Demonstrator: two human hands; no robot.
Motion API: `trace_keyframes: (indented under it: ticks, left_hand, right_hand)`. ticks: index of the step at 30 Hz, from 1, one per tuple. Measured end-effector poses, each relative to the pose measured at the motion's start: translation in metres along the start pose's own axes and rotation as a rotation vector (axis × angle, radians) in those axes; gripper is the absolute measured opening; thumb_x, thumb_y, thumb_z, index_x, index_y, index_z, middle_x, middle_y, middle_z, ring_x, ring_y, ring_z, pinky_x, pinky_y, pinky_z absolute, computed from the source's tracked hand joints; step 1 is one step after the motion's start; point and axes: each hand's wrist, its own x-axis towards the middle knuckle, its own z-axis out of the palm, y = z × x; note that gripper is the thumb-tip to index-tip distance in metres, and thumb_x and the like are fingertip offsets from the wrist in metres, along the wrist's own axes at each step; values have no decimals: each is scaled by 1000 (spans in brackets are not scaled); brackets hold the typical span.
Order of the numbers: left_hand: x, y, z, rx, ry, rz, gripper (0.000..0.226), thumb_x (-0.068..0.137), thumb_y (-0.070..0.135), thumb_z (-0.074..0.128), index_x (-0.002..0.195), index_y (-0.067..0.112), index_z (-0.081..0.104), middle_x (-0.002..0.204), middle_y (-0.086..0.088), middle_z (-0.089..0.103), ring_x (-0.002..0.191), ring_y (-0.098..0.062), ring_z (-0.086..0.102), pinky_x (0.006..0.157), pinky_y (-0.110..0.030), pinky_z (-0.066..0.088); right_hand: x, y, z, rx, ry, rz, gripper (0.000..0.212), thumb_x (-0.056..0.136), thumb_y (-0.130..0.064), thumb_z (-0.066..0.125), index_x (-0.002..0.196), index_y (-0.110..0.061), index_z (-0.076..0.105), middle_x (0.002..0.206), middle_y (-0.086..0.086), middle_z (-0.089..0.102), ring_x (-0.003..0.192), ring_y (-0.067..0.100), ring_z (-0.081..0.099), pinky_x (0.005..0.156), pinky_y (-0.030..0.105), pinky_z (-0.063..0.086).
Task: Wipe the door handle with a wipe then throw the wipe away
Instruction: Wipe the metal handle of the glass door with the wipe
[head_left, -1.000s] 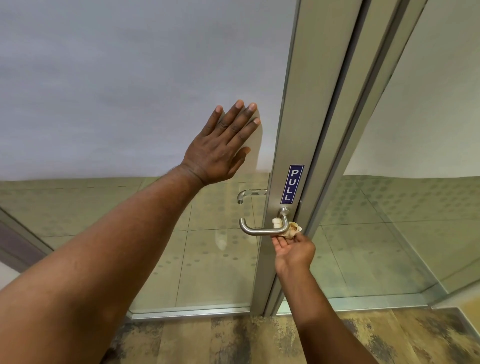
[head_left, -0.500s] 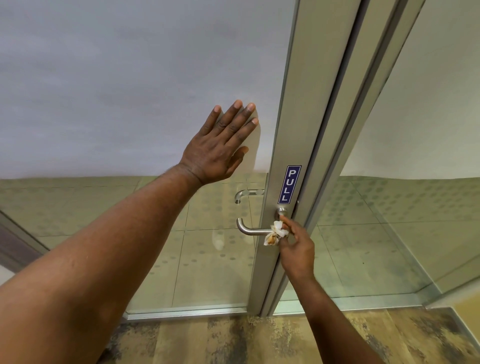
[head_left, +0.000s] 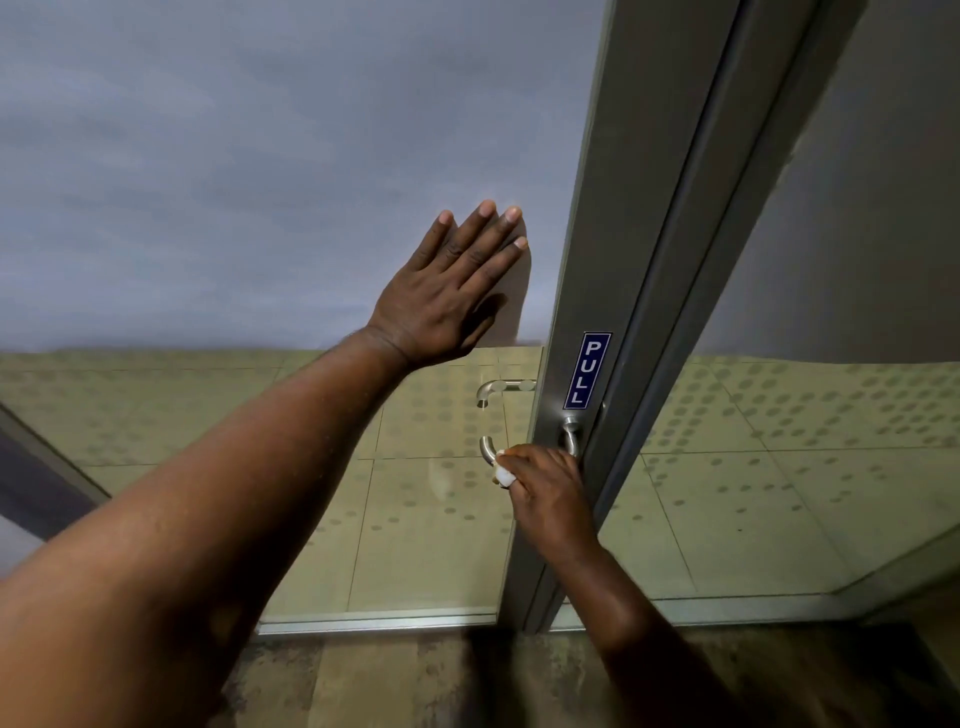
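Observation:
A brushed steel lever door handle (head_left: 487, 448) juts left from the grey metal door frame (head_left: 613, 249), just below a blue PULL sticker (head_left: 588, 370). My right hand (head_left: 545, 491) is wrapped over the middle of the lever, so only its curved left tip and its base at the frame show. A crumpled white wipe (head_left: 503, 474) is pressed between this hand's fingers and the lever, with only a small bit sticking out. My left hand (head_left: 452, 296) lies flat, fingers spread, against the frosted glass above and left of the handle.
The door's upper glass is frosted grey; the lower glass is clear and shows a tiled floor beyond. A second handle (head_left: 501, 388) is visible through the glass on the far side. A fixed glass panel (head_left: 831, 415) stands to the right. Wood-patterned floor (head_left: 405, 680) lies below.
My right hand has moved from under the handle's base to over the top of the lever and slid left along it with the wipe. The left hand stays flat on the glass.

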Motion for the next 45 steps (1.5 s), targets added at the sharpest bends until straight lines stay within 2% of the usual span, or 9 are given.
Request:
trace_keyframes:
  ticks: [3,6,14,21,25,31,34,39,45]
  left_hand:
    - [-1,-1,-1,1,15,0,62,107,35,45,160,10,27,167,-15,26,155,-34,22,127,-46,3]
    - [0,0,-2,0,22,1,61,107,34,45,160,9,29,166,-15,28,155,-34,23,127,-46,3]
    - [0,-1,-2,2,24,2,61,106,34,45,159,9,30,166,-16,28,154,-35,24,127,-46,3]
    - [0,-1,-1,-4,15,0,62,107,36,44,160,10,27,167,-15,26,155,-34,22,127,-44,-1]
    - [0,0,-2,-11,21,0,62,107,36,44,160,10,27,167,-15,26,155,-34,22,127,-43,-2]
    - [-1,-1,-3,-29,-4,1,63,107,37,43,161,11,24,168,-15,23,156,-34,19,127,-44,-1]
    - [-1,-1,-3,-33,-29,-2,65,106,39,43,162,12,22,169,-14,21,157,-32,14,127,-46,1]
    - [-1,-1,-7,-53,-66,-16,66,106,40,42,163,13,19,170,-13,16,157,-26,3,127,-44,-3]
    - [-2,5,-17,-134,-110,-57,67,104,36,46,163,14,22,171,-9,13,158,-25,4,128,-43,-3]
  right_hand:
    - [8,-13,10,-14,10,-18,37,72,5,78,103,-16,79,104,0,71,98,12,52,88,29,39]
    - [18,-25,15,-34,12,2,28,74,2,80,95,-15,79,98,1,71,93,11,49,82,33,47]
    - [49,-44,29,-143,-161,209,17,87,-15,69,99,-20,79,96,1,67,86,24,63,84,37,44]
    - [41,-42,27,-304,-298,1,21,71,-3,74,87,-16,79,96,-2,69,96,21,61,88,34,42]
    - [24,-34,24,-266,-216,-107,21,68,3,72,81,-12,77,96,-2,70,98,22,61,89,31,35]
    - [3,-14,6,-226,-176,-157,27,67,6,76,85,-14,77,96,-5,70,96,21,61,86,32,36]
    - [-5,2,-11,-252,-181,-59,32,62,6,79,82,-18,75,92,-6,67,97,19,58,87,31,35]
    - [-10,11,-43,-250,-82,208,27,75,2,78,89,-21,78,98,-6,71,95,18,61,84,33,43]
    - [2,-11,-69,70,136,411,18,90,-5,68,100,-18,76,108,-9,65,91,14,64,74,24,54]
